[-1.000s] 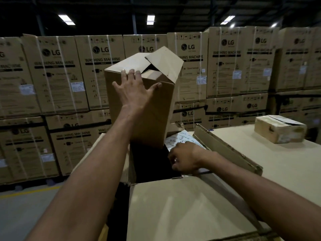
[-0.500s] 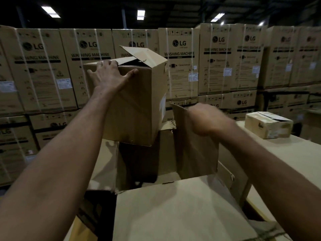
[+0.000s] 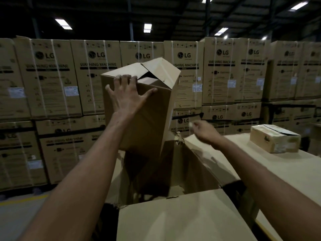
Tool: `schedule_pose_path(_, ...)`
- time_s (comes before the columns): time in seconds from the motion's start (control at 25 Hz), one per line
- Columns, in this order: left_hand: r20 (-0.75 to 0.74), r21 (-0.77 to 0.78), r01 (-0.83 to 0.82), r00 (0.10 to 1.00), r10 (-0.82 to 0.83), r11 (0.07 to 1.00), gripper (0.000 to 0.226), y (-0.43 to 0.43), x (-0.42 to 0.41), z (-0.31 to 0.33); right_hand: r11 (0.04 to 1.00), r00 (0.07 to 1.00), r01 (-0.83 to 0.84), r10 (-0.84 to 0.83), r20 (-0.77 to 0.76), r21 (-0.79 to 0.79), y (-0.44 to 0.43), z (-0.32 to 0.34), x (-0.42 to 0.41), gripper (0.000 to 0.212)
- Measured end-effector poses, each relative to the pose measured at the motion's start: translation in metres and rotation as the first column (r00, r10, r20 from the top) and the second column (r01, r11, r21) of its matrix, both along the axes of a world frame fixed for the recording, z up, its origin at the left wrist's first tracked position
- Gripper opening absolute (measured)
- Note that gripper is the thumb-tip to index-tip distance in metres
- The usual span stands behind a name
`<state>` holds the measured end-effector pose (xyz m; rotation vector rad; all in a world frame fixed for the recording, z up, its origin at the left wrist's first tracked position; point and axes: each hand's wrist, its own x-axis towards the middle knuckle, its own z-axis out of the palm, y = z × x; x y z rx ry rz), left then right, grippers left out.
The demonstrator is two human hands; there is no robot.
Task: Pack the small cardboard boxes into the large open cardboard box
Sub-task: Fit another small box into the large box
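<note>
Over large open box, tilted small box — left hand hooks its rim, right hand unclear.

Background: a wall of stacked washing-machine cartons, two tiers high, each printed with an LG logo and bound with pale straps. White labels sit on several faces. Above: a dark roof with rectangular ceiling lights. Lower left: grey floor marked with a yellow line.

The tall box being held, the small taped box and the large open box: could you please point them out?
tall box [image 3: 149, 119], head view, front face.
small taped box [image 3: 284, 144], head view, front side.
large open box [image 3: 173, 220], head view, near flap.
</note>
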<state>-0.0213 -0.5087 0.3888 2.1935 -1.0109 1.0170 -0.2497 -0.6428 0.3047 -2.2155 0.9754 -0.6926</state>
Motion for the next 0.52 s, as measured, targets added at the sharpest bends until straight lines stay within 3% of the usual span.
schedule_pose_path(0.04, 0.045, -0.038, -0.004, 0.999, 0.006, 0.999, 0.084, 0.005, 0.001, 0.0, 0.984, 0.968, -0.061, 0.018, 0.249, 0.166, 0.002, 0.015, 0.011, 0.063)
schedule_pose_path(0.12, 0.125, -0.155, 0.025, 0.992, -0.006, 0.988, 0.065, 0.013, 0.001, 0.002, 0.914, 0.836, -0.273, 0.07, 0.545, 0.301, 0.016, 0.049, 0.031, 0.085)
schedule_pose_path(0.24, 0.134, -0.279, 0.113, 0.988, -0.077, 0.954, 0.043, 0.022, 0.002, 0.005, 0.883, 0.703, -0.412, 0.152, 0.695, 0.224, 0.032, 0.087, 0.063, 0.079)
schedule_pose_path(0.32, 0.036, -0.312, 0.147, 0.989, -0.143, 0.939, 0.04, 0.026, 0.009, 0.008, 0.893, 0.71, -0.365, 0.086, 0.699, 0.262, 0.034, 0.09, 0.081, 0.074)
schedule_pose_path(0.44, -0.25, -0.299, 0.15, 0.941, -0.229, 0.942, 0.092, 0.037, 0.023, 0.016, 0.911, 0.752, -0.288, 0.023, 0.659, 0.296, 0.023, 0.071, 0.088, 0.082)
schedule_pose_path(0.52, -0.34, -0.301, 0.184, 0.896, -0.286, 0.936, 0.12, 0.041, 0.024, 0.017, 0.901, 0.732, -0.305, 0.014, 0.681, 0.309, 0.018, 0.063, 0.081, 0.08)
